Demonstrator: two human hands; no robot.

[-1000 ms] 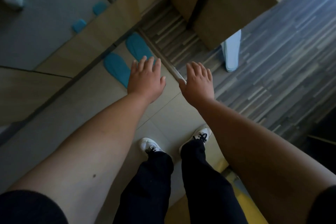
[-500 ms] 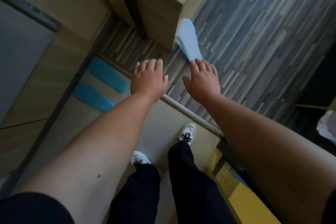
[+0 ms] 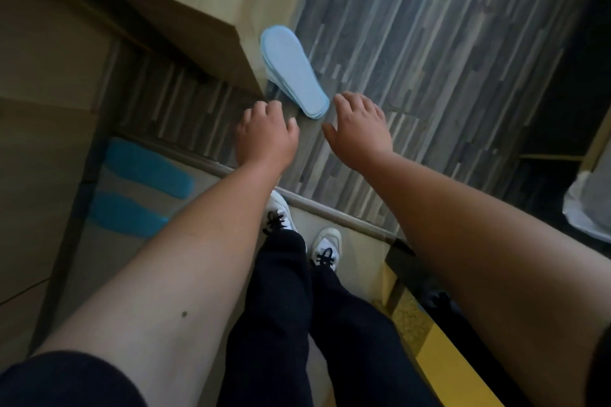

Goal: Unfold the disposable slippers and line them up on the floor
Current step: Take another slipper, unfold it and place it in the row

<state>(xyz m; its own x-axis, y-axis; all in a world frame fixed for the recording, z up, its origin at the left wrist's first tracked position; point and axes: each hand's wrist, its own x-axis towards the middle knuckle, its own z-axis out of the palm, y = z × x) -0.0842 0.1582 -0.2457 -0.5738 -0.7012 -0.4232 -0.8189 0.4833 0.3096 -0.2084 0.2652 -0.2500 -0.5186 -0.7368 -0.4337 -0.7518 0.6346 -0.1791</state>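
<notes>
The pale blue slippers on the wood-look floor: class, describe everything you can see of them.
The slippers are pale blue, flat and still folded, stacked sole-side up with lower edges showing beneath the top one. They look like thin foam or fabric. They lie slantwise on the grey plank floor, beside a cabinet corner. Neither the left hand nor the right hand touches them.

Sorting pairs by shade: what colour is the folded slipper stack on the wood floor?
Pale light blue, seen in the head view: slipper stack, beyond both hands.
</notes>
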